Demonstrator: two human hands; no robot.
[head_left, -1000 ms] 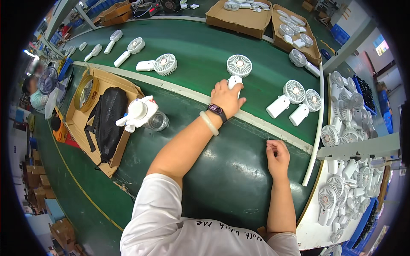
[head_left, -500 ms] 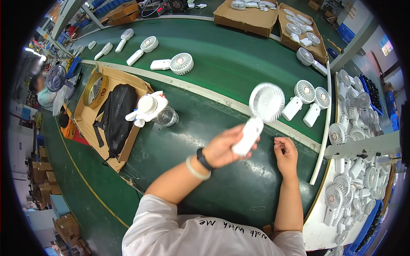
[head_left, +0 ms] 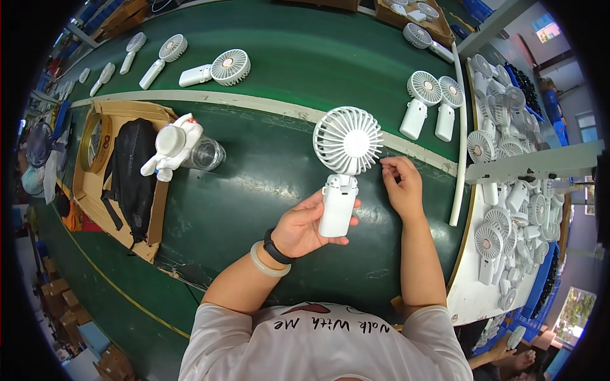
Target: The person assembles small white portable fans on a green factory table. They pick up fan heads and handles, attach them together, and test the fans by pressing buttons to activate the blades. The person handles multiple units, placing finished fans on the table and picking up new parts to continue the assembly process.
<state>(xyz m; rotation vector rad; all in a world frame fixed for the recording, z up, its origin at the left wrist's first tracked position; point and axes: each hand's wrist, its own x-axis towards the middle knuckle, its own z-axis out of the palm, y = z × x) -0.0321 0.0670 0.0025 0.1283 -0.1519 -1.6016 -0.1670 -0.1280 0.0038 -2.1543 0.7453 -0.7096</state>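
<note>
A white handheld fan point(head_left: 348, 141) stands upright in my left hand point(head_left: 305, 225), its round slatted head on top. My thumb and fingers wrap the fan's white handle, which has a small dark slot near its hinge. My right hand point(head_left: 404, 187) is just right of the fan head, over the green bench, with loosely bent fingers. Between its thumb and fingertips a gap shows, and I see nothing held there. Two more white fans point(head_left: 414, 119) point(head_left: 446, 120) lie beyond my right hand on the green belt.
Several fans point(head_left: 230, 67) lie along the belt's far left. An open carton point(head_left: 159, 219) holds a black bag point(head_left: 135, 171); beside it are a white figure-shaped item point(head_left: 173, 145) and a clear jar point(head_left: 208, 154). Fans point(head_left: 489, 241) crowd the right-hand table, near another person's hands point(head_left: 505, 350).
The fan in my left hand has come left and nearer, and its head now faces me. The view has shifted, and another person's hands show at the lower right.
</note>
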